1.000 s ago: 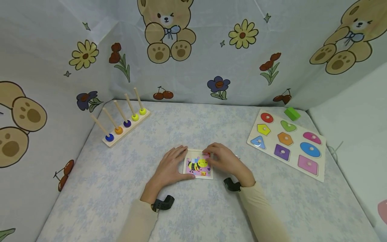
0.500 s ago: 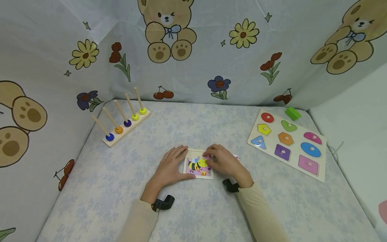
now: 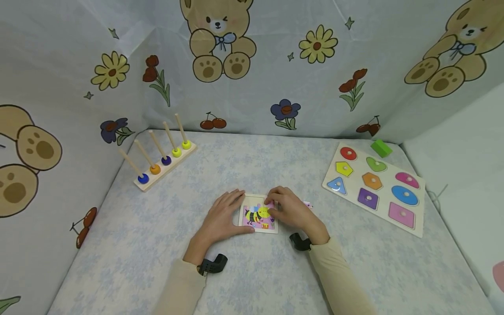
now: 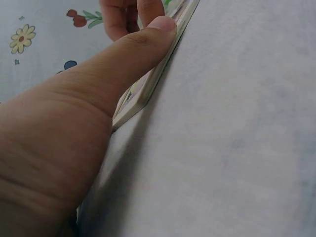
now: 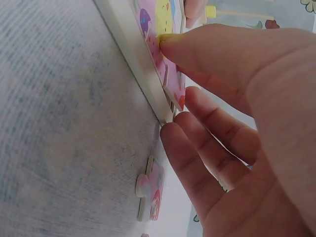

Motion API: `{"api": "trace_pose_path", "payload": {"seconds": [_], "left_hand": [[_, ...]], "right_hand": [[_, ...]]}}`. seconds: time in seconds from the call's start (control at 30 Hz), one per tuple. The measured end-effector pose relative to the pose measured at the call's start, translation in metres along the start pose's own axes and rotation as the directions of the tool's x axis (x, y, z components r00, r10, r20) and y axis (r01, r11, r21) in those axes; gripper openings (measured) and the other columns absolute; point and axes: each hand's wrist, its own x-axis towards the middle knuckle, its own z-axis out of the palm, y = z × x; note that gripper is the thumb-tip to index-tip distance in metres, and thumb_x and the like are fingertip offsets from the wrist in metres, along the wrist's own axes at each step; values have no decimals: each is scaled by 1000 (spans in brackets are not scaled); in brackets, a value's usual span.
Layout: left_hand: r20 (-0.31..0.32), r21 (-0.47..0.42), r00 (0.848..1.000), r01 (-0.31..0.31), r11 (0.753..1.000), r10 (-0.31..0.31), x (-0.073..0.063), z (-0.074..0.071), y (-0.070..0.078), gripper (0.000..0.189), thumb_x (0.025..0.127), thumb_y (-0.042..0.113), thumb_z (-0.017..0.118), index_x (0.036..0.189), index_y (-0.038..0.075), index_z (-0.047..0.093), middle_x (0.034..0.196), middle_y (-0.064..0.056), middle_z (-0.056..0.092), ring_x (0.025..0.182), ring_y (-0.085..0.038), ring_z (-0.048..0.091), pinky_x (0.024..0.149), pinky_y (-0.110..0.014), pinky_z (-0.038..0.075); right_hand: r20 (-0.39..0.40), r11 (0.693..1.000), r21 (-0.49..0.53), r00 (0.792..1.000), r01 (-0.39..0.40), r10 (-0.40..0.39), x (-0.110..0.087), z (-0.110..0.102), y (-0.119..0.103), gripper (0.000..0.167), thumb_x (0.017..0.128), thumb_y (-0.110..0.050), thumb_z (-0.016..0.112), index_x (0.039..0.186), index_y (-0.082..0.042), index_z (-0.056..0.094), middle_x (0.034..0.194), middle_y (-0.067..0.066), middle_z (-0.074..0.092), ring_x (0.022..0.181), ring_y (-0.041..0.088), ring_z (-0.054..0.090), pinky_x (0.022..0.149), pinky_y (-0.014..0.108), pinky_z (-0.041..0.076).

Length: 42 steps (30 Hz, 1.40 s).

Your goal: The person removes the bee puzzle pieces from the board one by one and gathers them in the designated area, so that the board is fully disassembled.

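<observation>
A small wooden jigsaw puzzle with a bee picture lies in its pale frame at the middle of the table. My left hand spans the frame's left side with fingers fairly straight, thumb along the near edge and fingertips at the far left corner. At the puzzle's right side, my right hand pinches a pink puzzle piece between thumb and index finger. That piece sits tilted above the frame's corner in the right wrist view. The right hand's other fingers reach past the frame edge; the index fingertip is hidden.
Another loose pink puzzle piece lies right of the frame, partly behind the right hand. Back left stands a peg stacker with coloured beads. A shape board lies at the right, a green block behind it.
My right hand has shifted slightly right and its fingertips have drawn a little away from the puzzle's far edge, uncovering the loose piece beside it. The left hand has stayed put.
</observation>
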Motion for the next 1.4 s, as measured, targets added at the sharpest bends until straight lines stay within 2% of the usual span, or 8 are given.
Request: {"api": "trace_pose_path", "payload": {"seconds": [0.57, 0.93, 1.4], "left_hand": [[18, 11, 1000, 19, 1000, -19, 2, 0, 0, 110, 77, 67, 81, 158, 5, 40, 166, -6, 36, 157, -26, 27, 131, -46, 18], [41, 21, 999, 31, 999, -32, 2, 0, 0, 111, 77, 69, 80, 159, 6, 38, 168, -5, 34, 158, -25, 24, 131, -44, 15], [35, 15, 999, 30, 999, -31, 1, 1, 0, 111, 77, 68, 80, 159, 6, 39, 167, -5, 34, 158, -25, 24, 131, -45, 15]], "right_hand": [[-6, 1000, 30, 1000, 8, -8, 0, -5, 2, 23, 90, -2, 79, 112, -7, 76, 124, 10, 66, 108, 26, 61, 94, 43, 57], [-4, 998, 16, 998, -55, 55, 1, -5, 1, 26, 91, -5, 78, 117, -8, 75, 124, 7, 68, 105, 22, 65, 94, 40, 60], [-64, 1000, 21, 998, 23, -21, -6, -9, 5, 21, 95, -6, 74, 116, -8, 75, 122, 9, 68, 106, 24, 65, 91, 41, 61]]}}
